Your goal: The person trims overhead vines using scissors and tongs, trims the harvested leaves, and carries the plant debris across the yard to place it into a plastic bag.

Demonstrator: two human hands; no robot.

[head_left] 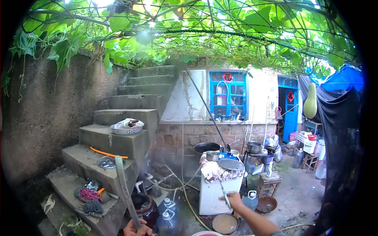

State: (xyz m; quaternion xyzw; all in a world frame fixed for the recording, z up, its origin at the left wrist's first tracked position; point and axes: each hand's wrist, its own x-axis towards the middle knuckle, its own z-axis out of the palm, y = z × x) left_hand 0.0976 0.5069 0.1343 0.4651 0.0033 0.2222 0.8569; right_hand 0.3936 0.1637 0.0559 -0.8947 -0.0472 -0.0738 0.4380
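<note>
My left hand (138,228), low in the view, is closed around a long greyish wooden pole (126,190). The pole rises tilted in front of the concrete steps, its upper end pale. Farther right, my right hand (235,201) is closed on a slim, pale tool (225,195) with a thin tip pointing up and away; its exact kind is unclear. Behind that tool stands a white cabinet-like box (221,194), topped by a patterned cloth (211,172) and a round grey lid (231,165). The pole and the tool are apart.
Concrete steps (128,115) climb on the left, bearing a colander (125,130) and an orange hose piece (108,153). Water jugs (168,222) and a dark jar (146,210) stand near my left hand. A basin (225,224) lies below. Vines and a gourd (310,101) hang overhead.
</note>
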